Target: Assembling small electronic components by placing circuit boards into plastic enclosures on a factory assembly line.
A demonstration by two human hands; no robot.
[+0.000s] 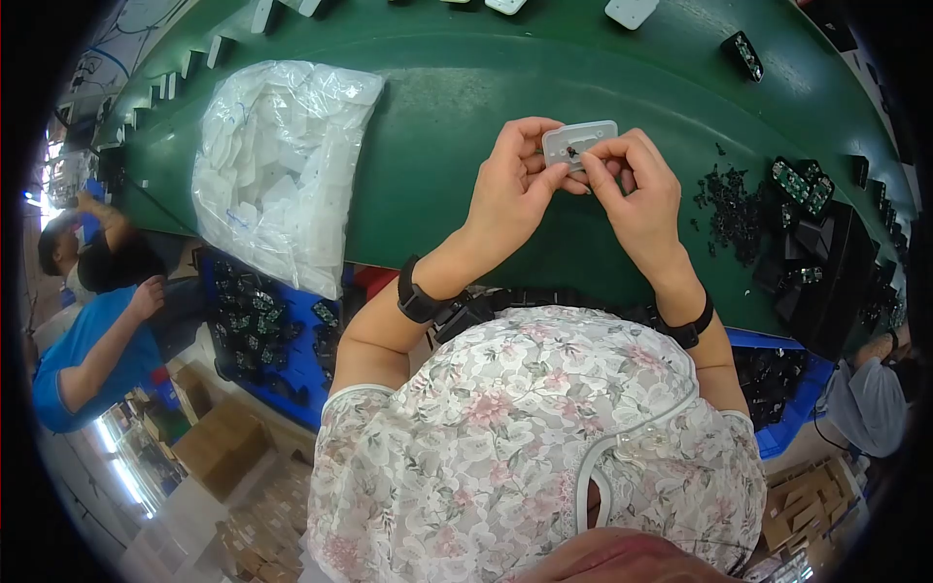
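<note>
Over the green table, my left hand (512, 185) grips a small white plastic cover (586, 132) by its left and lower edges. The cover is a shallow rounded rectangle with its inner side up. My right hand (634, 185) is at its right side, thumb and forefinger pinched near a small dark part (571, 152) in the cover. Whether the fingertips hold that part cannot be made out. To the right of my right hand lies a loose heap of small black parts (729, 209). Left of my left hand rests a clear plastic bag (282, 165) full of white plastic pieces.
Green circuit boards (802, 185) and a black box (834, 282) stand at the table's right. White covers (632, 12) line the far edge beside a black housing (743, 55). Blue bins (292, 374) of dark parts sit below the near edge. Co-workers (97, 335) are at both sides.
</note>
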